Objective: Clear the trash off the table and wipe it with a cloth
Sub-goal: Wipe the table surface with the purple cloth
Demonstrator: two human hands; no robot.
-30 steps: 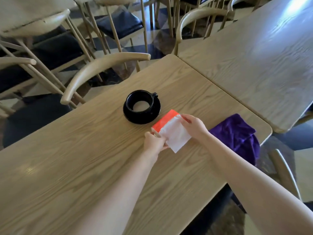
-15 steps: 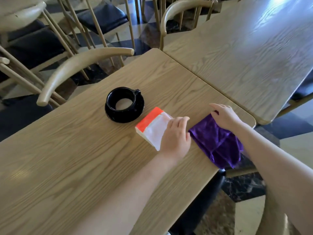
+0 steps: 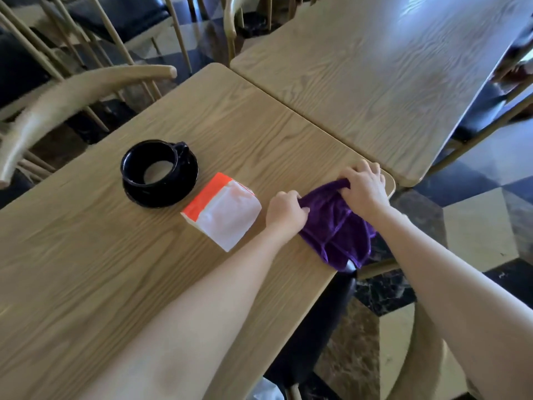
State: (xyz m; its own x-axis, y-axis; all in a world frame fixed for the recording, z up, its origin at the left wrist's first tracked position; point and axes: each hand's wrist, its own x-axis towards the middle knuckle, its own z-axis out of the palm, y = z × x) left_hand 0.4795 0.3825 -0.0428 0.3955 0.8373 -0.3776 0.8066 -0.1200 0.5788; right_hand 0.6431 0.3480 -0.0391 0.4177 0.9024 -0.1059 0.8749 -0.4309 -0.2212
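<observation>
A purple cloth (image 3: 334, 229) lies crumpled at the right edge of the wooden table (image 3: 86, 255), partly hanging over it. My left hand (image 3: 285, 212) grips the cloth's left edge. My right hand (image 3: 364, 186) is closed on its far top edge. Just left of my left hand lies a white tissue pack with an orange end (image 3: 222, 212), free of both hands. A black cup on a black saucer (image 3: 158, 173) stands further left.
A second wooden table (image 3: 375, 67) abuts at the far right. Wooden chairs with dark cushions (image 3: 72, 90) crowd the far left side. A chair back (image 3: 427, 356) curves at the lower right, over a checkered floor.
My left hand left the tissue pack and took hold of the cloth's left edge. My right hand closed on the cloth's top edge. The view shifted right.
</observation>
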